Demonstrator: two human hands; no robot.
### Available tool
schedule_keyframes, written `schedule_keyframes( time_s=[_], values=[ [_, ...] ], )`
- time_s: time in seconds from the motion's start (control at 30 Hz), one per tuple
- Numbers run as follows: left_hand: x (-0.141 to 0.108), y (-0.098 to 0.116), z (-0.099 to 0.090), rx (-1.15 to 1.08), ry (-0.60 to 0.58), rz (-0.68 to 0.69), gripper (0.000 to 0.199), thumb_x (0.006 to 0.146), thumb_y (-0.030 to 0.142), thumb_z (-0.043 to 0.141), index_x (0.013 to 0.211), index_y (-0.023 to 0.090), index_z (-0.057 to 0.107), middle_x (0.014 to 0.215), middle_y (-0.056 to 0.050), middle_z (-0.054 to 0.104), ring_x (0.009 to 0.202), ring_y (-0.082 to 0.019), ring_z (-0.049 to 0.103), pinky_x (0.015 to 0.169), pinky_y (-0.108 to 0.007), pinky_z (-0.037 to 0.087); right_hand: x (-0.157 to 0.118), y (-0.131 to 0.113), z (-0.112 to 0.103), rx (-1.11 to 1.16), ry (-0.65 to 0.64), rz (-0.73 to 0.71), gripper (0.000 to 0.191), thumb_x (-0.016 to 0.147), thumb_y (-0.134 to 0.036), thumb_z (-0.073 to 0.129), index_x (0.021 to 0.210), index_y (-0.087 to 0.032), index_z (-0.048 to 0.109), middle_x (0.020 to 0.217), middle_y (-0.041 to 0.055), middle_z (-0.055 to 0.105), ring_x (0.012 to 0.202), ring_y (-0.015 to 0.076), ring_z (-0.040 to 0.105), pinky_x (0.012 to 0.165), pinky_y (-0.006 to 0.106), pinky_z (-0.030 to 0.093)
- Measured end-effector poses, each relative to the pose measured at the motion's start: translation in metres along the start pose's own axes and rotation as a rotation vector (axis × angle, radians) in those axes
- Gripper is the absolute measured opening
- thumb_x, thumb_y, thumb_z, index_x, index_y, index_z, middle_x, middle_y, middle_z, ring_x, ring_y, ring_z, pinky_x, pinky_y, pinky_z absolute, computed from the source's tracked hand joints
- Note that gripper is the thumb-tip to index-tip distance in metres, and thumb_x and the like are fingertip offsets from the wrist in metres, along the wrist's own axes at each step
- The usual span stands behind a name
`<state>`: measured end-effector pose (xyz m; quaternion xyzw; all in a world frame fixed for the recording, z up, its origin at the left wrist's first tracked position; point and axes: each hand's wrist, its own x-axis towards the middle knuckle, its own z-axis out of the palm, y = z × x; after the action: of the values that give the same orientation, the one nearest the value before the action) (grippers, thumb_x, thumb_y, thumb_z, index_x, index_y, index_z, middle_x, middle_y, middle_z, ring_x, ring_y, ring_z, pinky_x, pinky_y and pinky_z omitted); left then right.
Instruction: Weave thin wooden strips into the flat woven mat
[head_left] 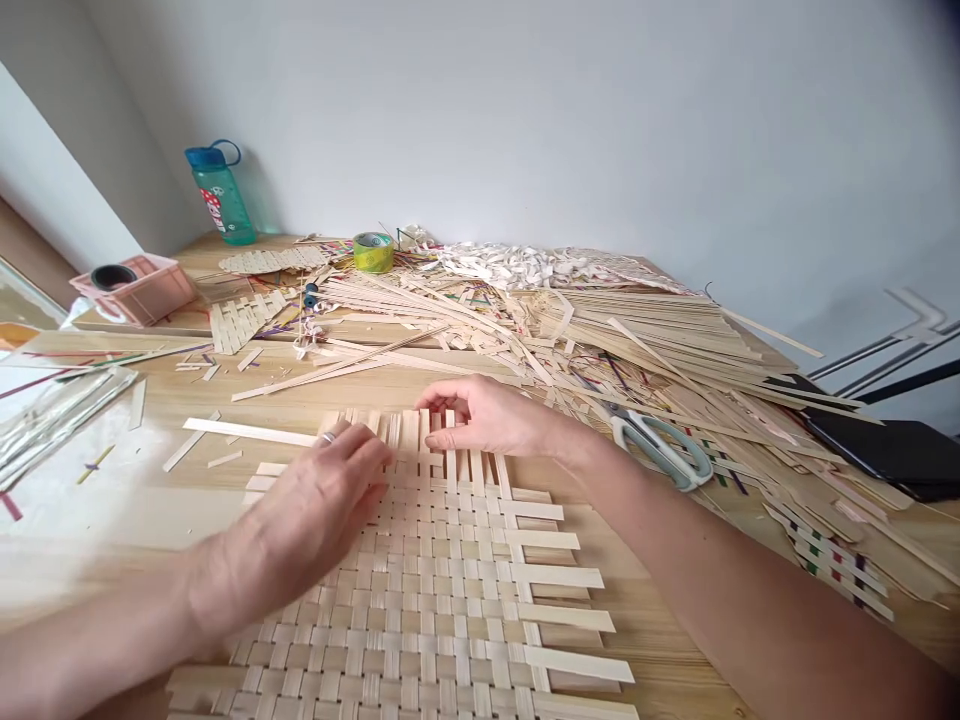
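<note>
A woven mat of pale flat strips (420,600) lies on the wooden table, its loose strip ends sticking out at the right side and far edge. My left hand (322,490), with a ring on one finger, is closed over the mat's far left part. Near its fingers a pale strip (251,431) extends to the left; what the fingertips hold is hidden. At the far edge, my right hand (480,415) has its thumb and fingers around the upright strip ends, pinching them.
Scissors (660,445) lie right of my right hand. Behind are heaped loose strips (645,330), a tape roll (373,252), a teal bottle (223,195) and a pink basket (150,292). A black device (885,440) rests at the right.
</note>
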<state>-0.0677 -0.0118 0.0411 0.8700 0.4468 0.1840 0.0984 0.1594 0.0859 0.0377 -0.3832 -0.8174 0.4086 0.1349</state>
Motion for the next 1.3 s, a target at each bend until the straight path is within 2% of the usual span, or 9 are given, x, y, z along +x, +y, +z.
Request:
schedule_keyframes(
  time_s=[0.07, 0.17, 0.27, 0.37, 0.57, 0.7, 0.87, 1.1, 1.3],
  values=[
    [-0.003, 0.004, 0.019, 0.088, -0.007, 0.022, 0.021, 0.092, 0.007, 0.039, 0.086, 0.015, 0.057, 0.089, -0.009, 0.057, 0.080, -0.023, 0.052, 0.074, -0.040, 0.052, -0.002, -0.003, 0.002, -0.086, 0.060, -0.033, 0.035, 0.075, -0.018, 0.071, 0.109, -0.019, 0.069, 0.105, 0.0037, 0.069, 0.082, 0.0150, 0.059, 0.072, 0.027, 0.045],
    [-0.005, 0.001, 0.033, 0.191, 0.026, 0.054, 0.024, 0.089, 0.001, 0.037, 0.086, 0.014, 0.058, 0.088, -0.009, 0.056, 0.080, -0.023, 0.049, 0.076, -0.043, 0.053, -0.003, -0.008, 0.006, -0.186, 0.125, -0.076, 0.025, 0.080, -0.019, 0.068, 0.104, -0.020, 0.072, 0.110, 0.0045, 0.068, 0.092, 0.0169, 0.060, 0.080, 0.029, 0.045],
    [-0.006, -0.002, 0.034, 0.227, 0.046, 0.085, 0.025, 0.087, -0.002, 0.038, 0.088, 0.012, 0.058, 0.089, -0.009, 0.055, 0.080, -0.022, 0.049, 0.075, -0.041, 0.055, -0.003, -0.013, 0.013, -0.212, 0.174, -0.082, 0.012, 0.086, -0.020, 0.064, 0.095, -0.019, 0.071, 0.103, 0.0053, 0.068, 0.093, 0.0178, 0.061, 0.084, 0.031, 0.044],
    [-0.006, -0.001, 0.033, 0.237, 0.074, 0.092, 0.024, 0.088, -0.001, 0.039, 0.094, 0.010, 0.059, 0.091, -0.011, 0.056, 0.084, -0.024, 0.051, 0.077, -0.044, 0.056, -0.001, -0.017, 0.018, -0.190, 0.236, -0.041, 0.003, 0.083, -0.018, 0.066, 0.086, -0.018, 0.068, 0.095, 0.0046, 0.069, 0.091, 0.0186, 0.061, 0.084, 0.032, 0.043],
    [-0.005, -0.001, 0.035, 0.250, 0.084, 0.103, 0.023, 0.088, -0.001, 0.041, 0.100, 0.008, 0.058, 0.096, -0.014, 0.057, 0.094, -0.028, 0.054, 0.089, -0.051, 0.053, -0.002, -0.019, 0.023, -0.114, 0.334, -0.060, 0.007, 0.077, -0.014, 0.067, 0.079, -0.019, 0.063, 0.085, 0.0010, 0.067, 0.083, 0.0165, 0.059, 0.077, 0.029, 0.042],
    [-0.005, -0.002, 0.035, 0.260, 0.076, 0.102, 0.025, 0.088, 0.000, 0.041, 0.105, 0.008, 0.058, 0.096, -0.013, 0.057, 0.091, -0.027, 0.054, 0.086, -0.049, 0.055, -0.005, -0.022, 0.022, -0.001, 0.289, 0.008, 0.005, 0.077, -0.017, 0.066, 0.077, -0.019, 0.061, 0.078, -0.0011, 0.066, 0.073, 0.0133, 0.057, 0.068, 0.027, 0.041],
    [-0.005, -0.003, 0.036, 0.300, 0.134, 0.172, 0.031, 0.085, -0.003, 0.042, 0.111, 0.004, 0.057, 0.103, -0.016, 0.059, 0.096, -0.027, 0.055, 0.093, -0.051, 0.054, -0.005, -0.016, 0.027, 0.097, 0.160, 0.059, 0.008, 0.081, -0.024, 0.064, 0.085, -0.019, 0.058, 0.072, -0.0036, 0.068, 0.058, 0.0102, 0.051, 0.057, 0.026, 0.035],
    [-0.006, -0.004, 0.038, 0.327, 0.129, 0.152, 0.030, 0.090, 0.003, 0.040, 0.112, 0.008, 0.060, 0.103, -0.014, 0.060, 0.104, -0.029, 0.055, 0.102, -0.056, 0.050, -0.003, -0.011, 0.039, 0.072, 0.221, 0.064, 0.017, 0.077, -0.022, 0.069, 0.090, -0.019, 0.060, 0.077, -0.0016, 0.067, 0.065, 0.0122, 0.056, 0.065, 0.027, 0.040],
    [-0.006, -0.004, 0.039, 0.331, 0.094, 0.163, 0.030, 0.089, 0.002, 0.040, 0.106, 0.008, 0.064, 0.101, -0.015, 0.058, 0.097, -0.028, 0.054, 0.094, -0.057, 0.055, -0.006, -0.013, 0.042, 0.130, 0.285, 0.005, 0.019, 0.077, -0.017, 0.070, 0.093, -0.019, 0.061, 0.080, -0.0017, 0.064, 0.069, 0.0120, 0.058, 0.071, 0.028, 0.043]
  ],
)
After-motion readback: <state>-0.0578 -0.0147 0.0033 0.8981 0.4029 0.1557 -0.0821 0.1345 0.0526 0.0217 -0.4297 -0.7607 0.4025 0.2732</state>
